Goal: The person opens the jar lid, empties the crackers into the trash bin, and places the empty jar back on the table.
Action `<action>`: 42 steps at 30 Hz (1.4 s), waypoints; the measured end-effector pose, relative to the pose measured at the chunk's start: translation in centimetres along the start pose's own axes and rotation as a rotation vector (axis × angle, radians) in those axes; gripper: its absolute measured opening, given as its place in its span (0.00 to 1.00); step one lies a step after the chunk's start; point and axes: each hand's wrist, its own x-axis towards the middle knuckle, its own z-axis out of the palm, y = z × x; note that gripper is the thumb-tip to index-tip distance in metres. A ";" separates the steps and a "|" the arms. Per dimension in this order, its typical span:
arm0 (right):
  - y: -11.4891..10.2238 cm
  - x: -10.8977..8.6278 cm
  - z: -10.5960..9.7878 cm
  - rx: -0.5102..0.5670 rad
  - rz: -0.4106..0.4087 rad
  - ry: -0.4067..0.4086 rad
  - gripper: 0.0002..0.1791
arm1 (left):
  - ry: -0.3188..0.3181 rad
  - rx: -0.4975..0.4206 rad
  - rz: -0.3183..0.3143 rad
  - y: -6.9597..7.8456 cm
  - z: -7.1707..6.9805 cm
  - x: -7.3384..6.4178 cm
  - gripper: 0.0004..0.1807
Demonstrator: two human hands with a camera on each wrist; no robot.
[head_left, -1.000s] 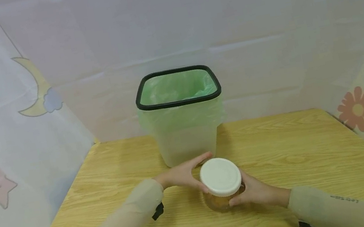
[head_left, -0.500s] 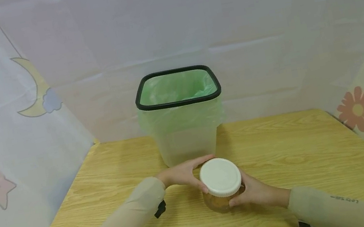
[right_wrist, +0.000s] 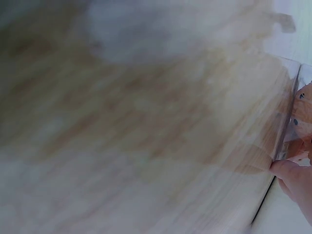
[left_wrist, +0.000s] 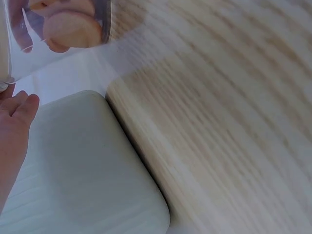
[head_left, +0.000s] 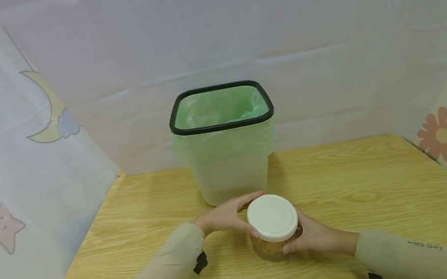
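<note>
A clear jar (head_left: 266, 250) with brownish-orange contents stands on the wooden table, capped by a white screw lid (head_left: 272, 217). My left hand (head_left: 221, 217) grips the lid's left side, thumb at the front and index finger reaching round the back. On the jar's right side, my right hand (head_left: 318, 235) holds the clear body, thumb in front. The left wrist view catches the left hand (left_wrist: 13, 134) at the edge, beside the jar's see-through wall (left_wrist: 34, 63). In the right wrist view, the right hand (right_wrist: 297, 187) touches the jar (right_wrist: 300, 119), whose orange contents show.
Just behind the jar stands a whitish bin (head_left: 232, 178) with a black rim (head_left: 223, 126) and a green bag (head_left: 217, 103) lining it. Printed cloth (head_left: 323, 42) hangs round the wooden table (head_left: 347, 177) at the back and sides.
My left hand has turned slightly on the lid, its index finger sliding a little to the right and down. The right hand and the jar keep their place; the view shifts slightly.
</note>
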 end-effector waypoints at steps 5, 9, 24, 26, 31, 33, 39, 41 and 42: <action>0.0 -0.1 0.0 -0.019 -0.002 0.020 0.59 | 0.016 -0.015 0.002 -0.1 0.3 -0.2 0.52; 0.2 0.0 -0.1 -0.003 -0.004 0.011 0.59 | 0.038 0.005 0.003 -0.2 0.6 -0.4 0.52; -0.2 0.0 -0.1 -0.021 0.017 0.006 0.58 | 0.124 0.022 0.025 -0.8 1.7 -1.0 0.57; -0.1 0.0 -0.1 -0.019 0.015 0.006 0.58 | 0.137 0.022 0.022 -0.7 1.8 -1.1 0.57; 0.1 0.1 0.0 -0.003 0.006 -0.001 0.57 | 0.161 0.017 0.019 -0.5 2.2 -1.3 0.56; 0.1 0.1 0.0 0.000 0.002 -0.001 0.57 | 0.168 0.015 0.017 -0.5 2.3 -1.3 0.56; 0.1 0.0 0.0 0.007 0.002 -0.002 0.58 | 0.185 0.015 0.012 -0.5 2.5 -1.3 0.56; 0.1 0.0 0.0 0.008 0.000 -0.004 0.58 | 0.189 0.021 0.013 -0.5 2.6 -1.4 0.55; 0.1 0.0 -0.1 0.007 -0.002 -0.003 0.58 | 0.190 0.016 0.013 -0.5 2.6 -1.4 0.55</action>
